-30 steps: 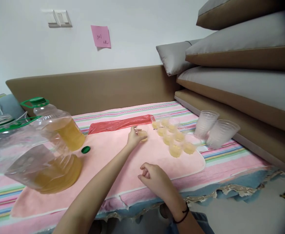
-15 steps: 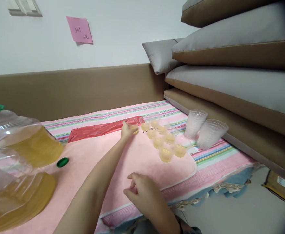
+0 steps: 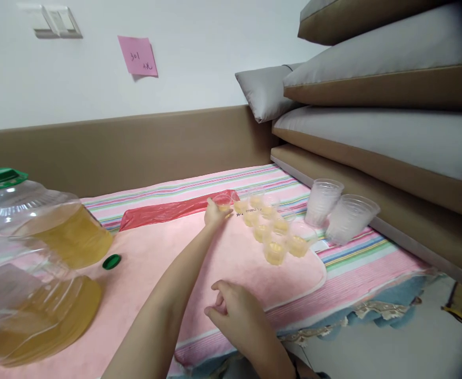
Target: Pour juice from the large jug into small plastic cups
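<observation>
My left hand (image 3: 216,212) reaches far across the pink mat (image 3: 175,251), its fingers closed around a clear plastic cup (image 3: 223,200) with some yellow liquid in it. That cup stands at the back left of two rows of similar cups, among them a near cup (image 3: 275,252) and another near cup (image 3: 297,245), each with yellow liquid low inside. Closer to me, my right hand (image 3: 241,316) hovers over the mat's front part. Its fingers are loosely curled, with a gap between thumb and forefinger, and it holds nothing.
On the left are a large clear jug (image 3: 70,231) of yellow liquid and a nearer jug (image 3: 57,316). A green cap (image 3: 111,261) lies beside them. Two stacks of clear cups (image 3: 323,202) stand at right, before piled cushions (image 3: 392,137). A red plastic bag (image 3: 167,210) lies behind the mat.
The view has turned slightly to the left, so things sit further right in the picture. My left hand stays on the same cup. The right hand keeps its loose curl.
</observation>
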Available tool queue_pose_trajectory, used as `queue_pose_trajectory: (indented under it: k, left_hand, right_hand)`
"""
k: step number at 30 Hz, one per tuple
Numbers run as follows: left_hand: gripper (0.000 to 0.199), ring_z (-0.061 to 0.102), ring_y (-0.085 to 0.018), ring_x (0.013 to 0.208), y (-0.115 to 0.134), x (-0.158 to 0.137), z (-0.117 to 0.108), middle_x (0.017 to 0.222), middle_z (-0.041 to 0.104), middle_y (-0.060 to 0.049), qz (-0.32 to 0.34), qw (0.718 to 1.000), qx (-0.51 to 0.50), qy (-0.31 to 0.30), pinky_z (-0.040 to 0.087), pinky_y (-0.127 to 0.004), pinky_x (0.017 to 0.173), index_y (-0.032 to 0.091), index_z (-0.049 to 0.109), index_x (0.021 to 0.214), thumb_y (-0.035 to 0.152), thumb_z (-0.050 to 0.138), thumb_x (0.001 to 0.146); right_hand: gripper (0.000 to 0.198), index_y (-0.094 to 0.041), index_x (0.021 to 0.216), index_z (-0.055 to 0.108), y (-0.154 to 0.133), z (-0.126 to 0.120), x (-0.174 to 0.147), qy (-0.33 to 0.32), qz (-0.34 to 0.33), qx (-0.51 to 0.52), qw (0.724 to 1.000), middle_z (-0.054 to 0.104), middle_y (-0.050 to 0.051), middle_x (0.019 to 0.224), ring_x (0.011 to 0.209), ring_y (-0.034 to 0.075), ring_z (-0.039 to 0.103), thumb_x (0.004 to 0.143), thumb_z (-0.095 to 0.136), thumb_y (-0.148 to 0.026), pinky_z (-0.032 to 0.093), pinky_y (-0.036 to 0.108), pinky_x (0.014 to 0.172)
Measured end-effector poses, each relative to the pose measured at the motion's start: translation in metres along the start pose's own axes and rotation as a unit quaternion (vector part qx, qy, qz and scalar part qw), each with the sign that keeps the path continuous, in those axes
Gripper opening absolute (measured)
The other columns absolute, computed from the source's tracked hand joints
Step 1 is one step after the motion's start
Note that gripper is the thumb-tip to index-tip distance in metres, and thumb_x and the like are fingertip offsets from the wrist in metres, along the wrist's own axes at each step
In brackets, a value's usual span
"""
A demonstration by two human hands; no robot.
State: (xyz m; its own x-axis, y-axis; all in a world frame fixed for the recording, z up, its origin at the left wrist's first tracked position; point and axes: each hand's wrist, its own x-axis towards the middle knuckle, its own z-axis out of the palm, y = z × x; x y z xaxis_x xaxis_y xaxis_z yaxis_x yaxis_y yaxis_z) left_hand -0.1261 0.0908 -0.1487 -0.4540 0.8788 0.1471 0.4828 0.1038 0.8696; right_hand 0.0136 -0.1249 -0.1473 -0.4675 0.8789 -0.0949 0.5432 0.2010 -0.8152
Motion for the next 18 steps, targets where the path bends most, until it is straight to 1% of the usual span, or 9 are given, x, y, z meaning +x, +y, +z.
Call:
queue_pose_trajectory:
  k: [5,8,9,10,11,12,14,16,18]
  left_hand:
    - [0.088,0.048,-0.038,0.13,0.005,-0.015,-0.014,0.135,0.05,-0.021,0.017,0.999,-0.019,0.019,0.041,-0.049,0.101,0.017,0.043,0.126,0.022,0.09,0.051]
    - [0.047,0.05,-0.031,0.127,0.013,-0.045,-0.039,0.129,0.058,-0.014,0.056,0.998,-0.04,0.014,0.042,-0.043,0.102,0.019,0.059,0.108,0.033,0.079,0.068]
    - [0.029,0.055,-0.029,0.12,0.018,-0.061,-0.051,0.119,0.064,-0.012,0.072,0.996,-0.048,0.002,0.043,-0.041,0.1,0.019,0.064,0.096,0.04,0.071,0.076]
    - [0.029,0.06,-0.027,0.111,0.024,-0.079,-0.064,0.106,0.069,-0.01,0.086,0.995,-0.055,-0.012,0.045,-0.04,0.099,0.019,0.066,0.08,0.047,0.06,0.084]
    - [0.045,0.064,-0.026,0.101,0.031,-0.099,-0.078,0.094,0.071,-0.01,0.097,0.993,-0.064,-0.027,0.047,-0.038,0.094,0.019,0.065,0.069,0.054,0.046,0.091]
    - [0.06,0.067,-0.025,0.089,0.039,-0.121,-0.094,0.083,0.071,-0.01,0.102,0.991,-0.078,-0.044,0.05,-0.038,0.087,0.019,0.065,0.062,0.058,0.032,0.094]
    - [0.068,0.066,-0.024,0.074,0.055,-0.171,-0.126,0.072,0.07,-0.01,0.118,0.98,-0.128,-0.095,0.053,-0.041,0.078,0.02,0.071,0.067,0.062,0.024,0.094]
    - [0.061,0.067,-0.026,0.082,0.064,-0.224,-0.158,0.082,0.073,-0.008,0.15,0.971,-0.154,-0.105,0.053,-0.045,0.084,0.024,0.076,0.081,0.06,0.028,0.093]
    - [0.049,0.068,-0.03,0.096,0.06,-0.274,-0.185,0.096,0.075,-0.005,0.16,0.967,-0.159,-0.116,0.052,-0.051,0.093,0.033,0.076,0.1,0.059,0.035,0.09]
  right_hand:
    - [0.032,-0.014,0.112,0.068,0.006,-0.005,0.0,0.019,-0.019,0.053,0.998,0.066,0.003,0.082,0.078,0.018,0.061,0.08,0.069,-0.013,0.04,0.024,0.066]
    - [0.007,-0.014,0.075,0.066,0.013,-0.007,0.002,0.047,-0.05,0.11,0.992,0.062,0.002,0.065,0.062,0.016,0.059,0.082,0.067,-0.017,0.037,0.022,0.058]
    - [0.024,-0.015,0.064,0.061,0.015,-0.008,0.002,0.053,-0.058,0.126,0.989,0.057,0.001,0.056,0.055,0.015,0.056,0.087,0.063,-0.024,0.036,0.022,0.054]
    - [0.039,-0.017,0.057,0.056,0.016,-0.008,0.002,0.058,-0.063,0.137,0.987,0.051,0.0,0.048,0.048,0.014,0.051,0.092,0.057,-0.033,0.034,0.023,0.051]
    - [0.049,-0.018,0.054,0.053,0.016,-0.009,0.001,0.065,-0.068,0.149,0.984,0.044,-0.001,0.041,0.042,0.013,0.046,0.096,0.049,-0.042,0.032,0.023,0.048]
    - [0.055,-0.018,0.056,0.053,0.015,-0.009,0.0,0.073,-0.076,0.169,0.98,0.039,-0.002,0.038,0.038,0.013,0.042,0.099,0.042,-0.05,0.031,0.024,0.046]
    - [0.059,-0.017,0.068,0.06,0.01,-0.012,-0.006,0.088,-0.105,0.235,0.962,0.041,-0.002,0.039,0.035,0.012,0.037,0.098,0.036,-0.062,0.029,0.024,0.043]
    - [0.057,-0.014,0.092,0.065,0.001,-0.017,-0.019,0.097,-0.151,0.315,0.932,0.055,0.001,0.052,0.035,0.011,0.039,0.097,0.04,-0.065,0.033,0.024,0.041]
    - [0.046,-0.017,0.114,0.063,-0.01,-0.024,-0.042,0.117,-0.2,0.363,0.903,0.067,0.006,0.079,0.05,0.014,0.055,0.098,0.047,-0.057,0.047,0.026,0.051]
